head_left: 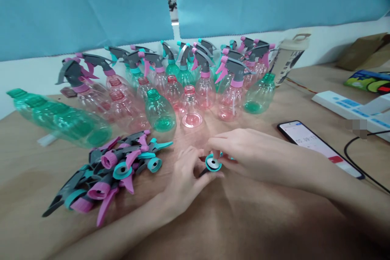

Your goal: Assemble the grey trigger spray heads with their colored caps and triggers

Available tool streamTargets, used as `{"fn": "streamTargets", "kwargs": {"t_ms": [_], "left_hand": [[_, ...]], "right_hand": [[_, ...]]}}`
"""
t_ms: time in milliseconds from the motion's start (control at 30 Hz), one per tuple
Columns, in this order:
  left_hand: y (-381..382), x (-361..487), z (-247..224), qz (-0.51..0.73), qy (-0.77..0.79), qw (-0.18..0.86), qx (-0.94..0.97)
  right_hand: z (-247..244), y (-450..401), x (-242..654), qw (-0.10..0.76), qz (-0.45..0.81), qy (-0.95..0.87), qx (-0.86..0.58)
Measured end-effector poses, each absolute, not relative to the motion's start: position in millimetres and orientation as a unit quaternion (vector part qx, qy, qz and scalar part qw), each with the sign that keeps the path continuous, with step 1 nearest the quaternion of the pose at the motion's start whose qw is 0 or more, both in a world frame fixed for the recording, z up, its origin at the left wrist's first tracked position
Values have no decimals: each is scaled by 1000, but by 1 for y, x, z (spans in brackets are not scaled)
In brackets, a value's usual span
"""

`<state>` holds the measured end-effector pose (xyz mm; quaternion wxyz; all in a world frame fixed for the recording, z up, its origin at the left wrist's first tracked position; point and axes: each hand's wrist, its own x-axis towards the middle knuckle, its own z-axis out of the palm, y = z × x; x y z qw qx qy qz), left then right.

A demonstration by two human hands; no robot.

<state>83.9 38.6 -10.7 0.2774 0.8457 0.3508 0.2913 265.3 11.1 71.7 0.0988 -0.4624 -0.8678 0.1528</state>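
My left hand [185, 174] grips a grey trigger spray head, thumb and fingers wrapped around it. Its teal collar [208, 168] faces up, and a white disc [212, 162] with a dark centre hole shows inside. From the right, my right hand [240, 150] closes on the same collar, a fingertip touching the disc's edge. The rest of the spray head is mostly hidden by my hands. Left of them lies a pile of loose spray heads [109, 161], grey with pink or teal collars and triggers.
Behind stand pink and green clear bottles [191, 107], several with spray heads on. Green bottles [61, 113] blur together at left. A phone [317, 146] showing a timer lies right of my hands, near a white power strip [350, 109]. A lidded cup [289, 57] stands at back right.
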Motion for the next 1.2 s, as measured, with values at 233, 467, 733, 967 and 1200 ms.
{"fn": "streamTargets", "kwargs": {"t_ms": [233,467,733,967,1200], "left_hand": [[39,83,-11,305,342,264,849],[38,82,-12,308,338,255,852],[42,82,-14,295,364,251,847],[46,90,-15,295,338,259,855],[45,94,-10,292,338,287,848]], "right_hand": [[74,7,263,97,180,-861,-466],[66,6,260,110,138,-865,-470],[60,4,258,137,100,-882,-439],[61,3,262,110,98,-883,-445],[59,3,264,146,106,-878,-443]]}}
